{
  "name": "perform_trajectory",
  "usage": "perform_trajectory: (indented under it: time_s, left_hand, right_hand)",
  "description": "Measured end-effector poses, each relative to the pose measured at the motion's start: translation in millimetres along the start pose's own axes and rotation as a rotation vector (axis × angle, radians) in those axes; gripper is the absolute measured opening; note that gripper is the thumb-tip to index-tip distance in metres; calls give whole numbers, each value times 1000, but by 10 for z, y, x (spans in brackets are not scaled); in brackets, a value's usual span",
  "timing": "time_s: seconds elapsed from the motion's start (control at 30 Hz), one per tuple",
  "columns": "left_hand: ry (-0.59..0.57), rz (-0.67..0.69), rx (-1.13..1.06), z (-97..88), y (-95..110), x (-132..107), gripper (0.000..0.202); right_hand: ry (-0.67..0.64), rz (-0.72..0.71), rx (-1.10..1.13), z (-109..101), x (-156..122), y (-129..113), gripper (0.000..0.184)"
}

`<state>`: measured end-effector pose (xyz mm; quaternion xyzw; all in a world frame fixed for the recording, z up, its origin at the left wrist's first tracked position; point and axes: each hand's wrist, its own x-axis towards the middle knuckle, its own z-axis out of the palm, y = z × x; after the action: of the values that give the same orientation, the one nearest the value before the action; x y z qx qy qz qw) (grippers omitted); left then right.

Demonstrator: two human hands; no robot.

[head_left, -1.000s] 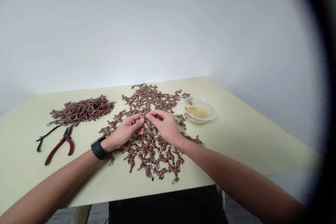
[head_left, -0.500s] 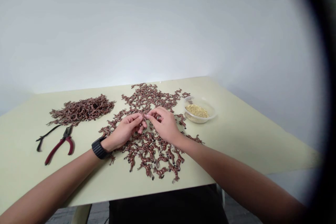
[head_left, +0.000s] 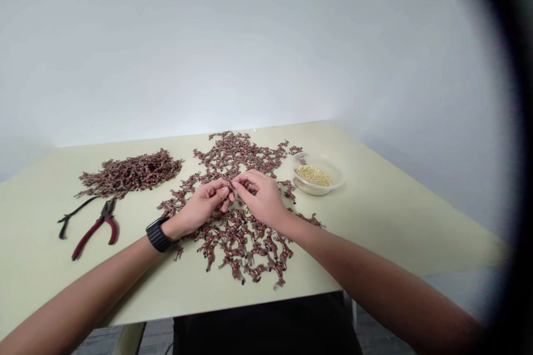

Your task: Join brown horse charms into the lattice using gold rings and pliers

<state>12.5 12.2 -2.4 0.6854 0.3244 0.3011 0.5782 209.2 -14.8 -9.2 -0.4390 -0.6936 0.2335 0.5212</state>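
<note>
Above the middle of a spread of small brown animal figurines [head_left: 250,255], my two hands meet fingertip to fingertip. My left hand [head_left: 200,208], with a black watch [head_left: 158,234] on the wrist, is closed in a pinch on one small brown figurine [head_left: 230,185], mostly covered by the fingers. Thumb and forefinger of my right hand [head_left: 264,198] are pressed together at that same spot; whatever they grip is too small to make out. The figurines look four-legged, with shiny coppery bands, and lie loosely spread under and around both hands.
To the right stands a clear plastic bowl [head_left: 318,192] holding many tiny gold pieces [head_left: 313,176]. A denser heap of brown figurines [head_left: 131,173] lies at the left. In front of it are red-handled pliers [head_left: 107,216] and a thin black tool [head_left: 75,214]. The pale table [head_left: 387,216] meets a wall behind.
The fingers of both hands have shifted slightly at the held figurine, and the left fingertips have curled in a little. The other objects lie as before.
</note>
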Motion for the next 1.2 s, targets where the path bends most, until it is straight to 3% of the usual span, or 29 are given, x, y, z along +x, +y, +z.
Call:
perform_trajectory:
  time_s: [0.23,0.4,0.5,0.63,1.2]
  left_hand:
    - [25,6,-76,-1,-57,20,30]
    - [19,-28,-322,-6,-73,17,17]
    - [-51,-70,-487,-25,-79,5,6]
    - [-165,-154,-625,-23,-56,-27,6]
    - [-212,-181,-742,44,6,-66,8]
  right_hand:
    - [-18,-16,-72,-24,39,51,14]
    - [-34,-1,-23,-17,26,17,14]
    - [-27,17,49,9,-3,-18,15]
    - [-7,16,101,26,-37,-74,16]
    - [-18,-125,53,6,-29,-78,11]
